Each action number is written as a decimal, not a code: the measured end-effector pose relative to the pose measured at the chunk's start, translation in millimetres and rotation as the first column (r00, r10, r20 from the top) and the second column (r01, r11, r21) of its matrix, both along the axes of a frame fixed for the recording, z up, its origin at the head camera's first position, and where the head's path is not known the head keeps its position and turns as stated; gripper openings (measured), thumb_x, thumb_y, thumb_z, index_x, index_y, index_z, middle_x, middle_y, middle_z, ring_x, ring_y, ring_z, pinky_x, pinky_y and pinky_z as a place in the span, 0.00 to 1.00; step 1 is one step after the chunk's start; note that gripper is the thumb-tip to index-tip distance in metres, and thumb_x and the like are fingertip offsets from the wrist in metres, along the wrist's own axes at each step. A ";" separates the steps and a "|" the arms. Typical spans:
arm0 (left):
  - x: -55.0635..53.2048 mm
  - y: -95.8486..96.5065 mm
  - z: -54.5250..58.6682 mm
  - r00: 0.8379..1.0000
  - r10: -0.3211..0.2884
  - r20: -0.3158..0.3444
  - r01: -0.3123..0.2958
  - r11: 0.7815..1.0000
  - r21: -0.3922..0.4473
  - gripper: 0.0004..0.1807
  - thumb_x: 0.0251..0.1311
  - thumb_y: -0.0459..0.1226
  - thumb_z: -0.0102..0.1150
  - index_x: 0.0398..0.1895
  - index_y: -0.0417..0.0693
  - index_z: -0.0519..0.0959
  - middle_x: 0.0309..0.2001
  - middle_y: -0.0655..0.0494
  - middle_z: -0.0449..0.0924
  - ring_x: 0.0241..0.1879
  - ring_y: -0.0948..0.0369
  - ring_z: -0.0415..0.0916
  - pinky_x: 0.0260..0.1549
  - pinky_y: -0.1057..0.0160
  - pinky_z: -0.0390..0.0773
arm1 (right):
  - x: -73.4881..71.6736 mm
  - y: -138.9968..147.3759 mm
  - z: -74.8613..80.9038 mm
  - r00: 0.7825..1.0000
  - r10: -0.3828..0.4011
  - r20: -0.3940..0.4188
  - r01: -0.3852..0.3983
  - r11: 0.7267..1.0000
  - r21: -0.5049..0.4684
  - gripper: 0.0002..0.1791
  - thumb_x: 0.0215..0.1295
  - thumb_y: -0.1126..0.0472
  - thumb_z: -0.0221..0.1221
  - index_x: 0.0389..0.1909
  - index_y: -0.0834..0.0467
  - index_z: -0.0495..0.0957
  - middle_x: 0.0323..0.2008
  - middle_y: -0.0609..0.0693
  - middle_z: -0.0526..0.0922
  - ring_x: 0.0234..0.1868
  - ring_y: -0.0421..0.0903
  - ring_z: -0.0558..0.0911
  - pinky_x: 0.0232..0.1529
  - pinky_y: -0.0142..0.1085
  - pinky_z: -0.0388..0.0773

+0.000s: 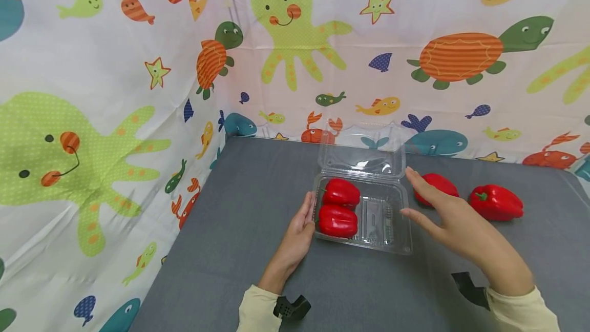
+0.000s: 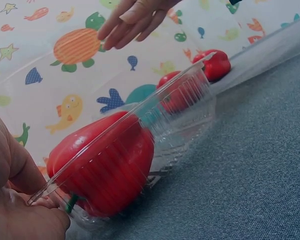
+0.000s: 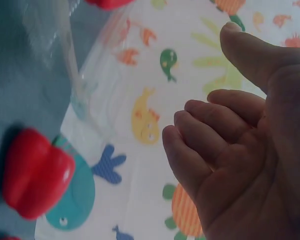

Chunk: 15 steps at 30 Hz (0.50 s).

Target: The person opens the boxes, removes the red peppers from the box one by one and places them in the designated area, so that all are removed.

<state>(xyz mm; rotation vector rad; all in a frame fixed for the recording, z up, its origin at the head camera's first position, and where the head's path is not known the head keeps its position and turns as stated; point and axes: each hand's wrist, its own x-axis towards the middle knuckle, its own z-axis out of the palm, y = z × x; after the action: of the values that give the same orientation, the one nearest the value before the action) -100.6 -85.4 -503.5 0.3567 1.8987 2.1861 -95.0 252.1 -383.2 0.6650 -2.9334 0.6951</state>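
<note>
A clear plastic clamshell container (image 1: 382,245) lies on the table with its lid (image 1: 361,160) folded back. Two red bell peppers, one behind (image 1: 341,191) and one in front (image 1: 338,221), fill its left half. My left hand (image 1: 297,234) grips the container's left edge; the left wrist view shows the fingers at the rim beside a pepper (image 2: 105,165). My right hand (image 1: 465,229) hovers right of the container, holding nothing, its fingers extended and thumb apart. Beyond it lie two more bell peppers, one (image 1: 438,188) partly hidden behind the hand, the other (image 1: 497,203) farther right.
The grey table (image 1: 221,270) ends at the back and left against a hanging cloth (image 1: 295,101) printed with sea animals. The raised lid stands close to the back cloth. Dark wrist cameras sit at both sleeve cuffs.
</note>
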 end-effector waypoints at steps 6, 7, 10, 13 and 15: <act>1.3 1.1 -0.3 1.000 -0.005 0.003 0.005 1.000 -0.004 0.39 0.77 0.22 0.33 0.87 0.44 0.36 0.87 0.56 0.38 0.85 0.60 0.36 0.80 0.56 0.45 | 1.0 -19.7 -7.9 0.999 0.049 0.021 -0.049 0.999 -0.019 0.55 0.68 0.43 0.69 0.87 0.45 0.47 0.80 0.59 0.63 0.70 0.65 0.76 0.54 0.58 0.84; 1.2 1.3 -0.5 1.000 -0.005 0.002 0.005 1.000 -0.005 0.39 0.77 0.22 0.33 0.87 0.44 0.36 0.87 0.56 0.37 0.85 0.60 0.36 0.80 0.56 0.45 | 0.6 -22.5 -9.3 0.998 0.059 0.027 -0.058 0.998 -0.022 0.55 0.69 0.42 0.68 0.87 0.45 0.46 0.81 0.58 0.62 0.71 0.65 0.76 0.55 0.58 0.84; 0.4 1.5 -1.0 1.000 -0.002 0.001 0.002 1.000 -0.004 0.40 0.77 0.21 0.33 0.87 0.44 0.36 0.87 0.55 0.38 0.85 0.60 0.36 0.80 0.56 0.45 | -0.5 -32.7 -12.7 0.996 0.085 0.030 -0.084 0.996 -0.028 0.55 0.68 0.39 0.68 0.87 0.44 0.47 0.82 0.54 0.60 0.72 0.62 0.75 0.56 0.56 0.84; -0.4 1.4 -1.4 1.000 0.004 0.000 -0.004 1.000 -0.002 0.40 0.77 0.22 0.33 0.87 0.44 0.36 0.87 0.55 0.38 0.85 0.60 0.37 0.80 0.57 0.45 | -1.6 -44.2 -16.8 0.994 0.112 0.017 -0.111 0.994 -0.021 0.55 0.68 0.39 0.68 0.87 0.45 0.47 0.82 0.53 0.60 0.72 0.61 0.76 0.57 0.54 0.84; -0.6 1.4 -1.4 1.000 0.005 0.004 -0.005 1.000 -0.005 0.39 0.77 0.22 0.33 0.87 0.44 0.36 0.87 0.56 0.38 0.85 0.61 0.37 0.79 0.58 0.45 | -1.8 -52.0 -18.9 0.992 0.124 0.011 -0.124 0.992 -0.015 0.55 0.67 0.39 0.69 0.87 0.46 0.49 0.82 0.53 0.60 0.71 0.60 0.77 0.56 0.54 0.85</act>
<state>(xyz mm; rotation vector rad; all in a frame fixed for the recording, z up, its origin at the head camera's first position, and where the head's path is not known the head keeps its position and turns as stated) -101.2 -84.0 -504.9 0.3473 1.9048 2.1828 -96.8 200.1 -402.1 0.8512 -2.9147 0.7318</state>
